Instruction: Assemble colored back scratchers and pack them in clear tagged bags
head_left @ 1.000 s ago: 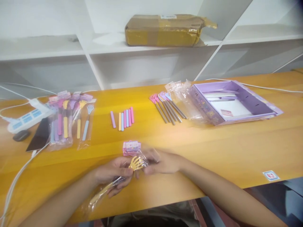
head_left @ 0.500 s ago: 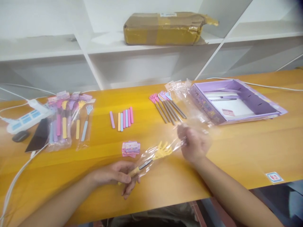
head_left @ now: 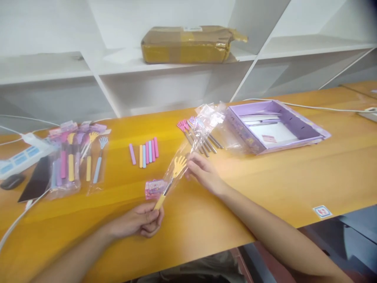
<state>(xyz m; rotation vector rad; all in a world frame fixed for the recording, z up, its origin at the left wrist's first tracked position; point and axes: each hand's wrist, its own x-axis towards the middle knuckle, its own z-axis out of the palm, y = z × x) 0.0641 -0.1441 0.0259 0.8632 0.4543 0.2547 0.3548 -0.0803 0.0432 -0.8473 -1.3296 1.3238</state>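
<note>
A yellow back scratcher [head_left: 179, 166] with a hand-shaped head and metal shaft lies inside a clear plastic bag [head_left: 196, 135]. My left hand [head_left: 147, 218] is closed round the bagged yellow handle. Beside the scratcher's head, my right hand [head_left: 203, 169] pinches the edge of the bag. The bag's upper end rises over several back scratchers without handles [head_left: 212, 146], their pink, purple and blue heads partly covered by it. Just behind my left hand sits a small pile of pink and purple cards [head_left: 153, 189]. Farther back lie several coloured handles [head_left: 149, 152] in a row, one set apart.
Bagged back scratchers [head_left: 70, 161] lie at left, near a white power strip [head_left: 25, 155], a black phone-like slab [head_left: 35, 181] and cables. An open purple box [head_left: 246, 135] stands at right with papers inside. A taped parcel [head_left: 185, 45] rests on the shelf behind.
My right hand has moved left, down to the bag's edge beside the scratcher head. The bagged scratcher now tilts more steeply upward. My view has shifted slightly to the right.
</note>
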